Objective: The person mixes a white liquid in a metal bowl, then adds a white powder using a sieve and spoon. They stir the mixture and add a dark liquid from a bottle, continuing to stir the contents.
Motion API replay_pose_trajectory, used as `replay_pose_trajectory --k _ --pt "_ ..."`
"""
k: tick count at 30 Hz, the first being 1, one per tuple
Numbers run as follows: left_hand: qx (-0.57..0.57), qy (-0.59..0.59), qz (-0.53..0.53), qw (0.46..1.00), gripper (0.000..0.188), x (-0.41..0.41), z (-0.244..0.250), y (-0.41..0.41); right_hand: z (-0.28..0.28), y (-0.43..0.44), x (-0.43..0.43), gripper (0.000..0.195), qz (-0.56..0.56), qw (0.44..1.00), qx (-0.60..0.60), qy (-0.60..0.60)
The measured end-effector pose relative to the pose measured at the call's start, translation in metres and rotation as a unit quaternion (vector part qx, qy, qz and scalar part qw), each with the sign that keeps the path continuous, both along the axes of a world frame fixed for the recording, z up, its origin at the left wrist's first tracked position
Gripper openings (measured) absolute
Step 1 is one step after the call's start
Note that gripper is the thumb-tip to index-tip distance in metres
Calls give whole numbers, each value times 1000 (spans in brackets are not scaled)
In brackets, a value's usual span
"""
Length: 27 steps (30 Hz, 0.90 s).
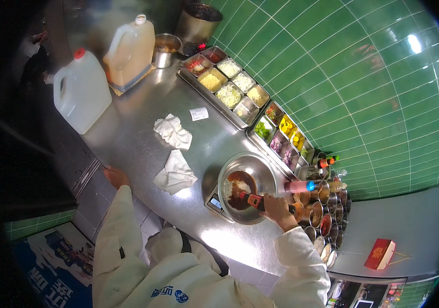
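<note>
My right hand [277,211] grips a dark sauce bottle [256,201] with a red label. Its neck tilts down over a wide stainless-steel mixing bowl [267,173]. Brown liquid [244,179] lies in the bowl around a pale, powdery heap [238,187]. Beneath the bowl is a digital kitchen scale [215,205] with a lit display. Away to the left, my left hand [117,177] rests at the front edge of the steel worktable [138,142]; its fingers are partly hidden. Two crumpled white cloths [173,131] [176,173] lie between my hands.
Trays of chopped ingredients [228,95] [277,134] line the green tiled wall. Two plastic jugs [82,96] [131,54] and a steel pot [164,52] stand at the left. Right of the bowl are a blue-capped squeeze bottle [298,186] and several seasoning containers [315,213].
</note>
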<state>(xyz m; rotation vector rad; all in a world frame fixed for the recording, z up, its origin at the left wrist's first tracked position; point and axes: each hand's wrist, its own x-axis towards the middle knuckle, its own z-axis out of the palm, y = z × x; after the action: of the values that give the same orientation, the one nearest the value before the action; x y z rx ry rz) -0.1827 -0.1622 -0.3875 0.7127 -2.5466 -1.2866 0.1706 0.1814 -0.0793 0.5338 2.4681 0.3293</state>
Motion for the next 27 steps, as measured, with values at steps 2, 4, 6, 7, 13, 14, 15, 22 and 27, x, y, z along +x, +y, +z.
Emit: replay_pose_trajectory --k 2,4,6,7,13,14,15,22,27 --pt "-23 1 -20 1000 37 -1 -14 -5 -5 5 4 60 -26 1000 6 -5" --pt "-35 13 -36 999 36 1 -24 -8 -4 7 6 60 -42 999 13 -15" --pt "-42 34 -35 998 36 2 -27 -9 -1 8 6 60 -45 998 23 -28" --pt "-46 44 -34 997 35 4 -25 -8 0 7 7 59 -47 998 14 -37" --pt "42 -28 9 999 33 5 4 1 -1 -1 -4 56 -20 999 -24 -9" --pt "38 -43 -8 998 34 7 10 4 -1 0 -8 57 -27 999 -20 -5" --pt "34 -54 -24 998 35 5 16 4 -2 2 -15 57 -31 999 -17 2" --pt "-201 124 -82 968 33 -4 -106 -22 -4 28 14 56 -82 996 21 -37" --pt "-63 -16 -42 997 32 -5 -60 5 -1 6 6 54 -49 998 -14 -33"
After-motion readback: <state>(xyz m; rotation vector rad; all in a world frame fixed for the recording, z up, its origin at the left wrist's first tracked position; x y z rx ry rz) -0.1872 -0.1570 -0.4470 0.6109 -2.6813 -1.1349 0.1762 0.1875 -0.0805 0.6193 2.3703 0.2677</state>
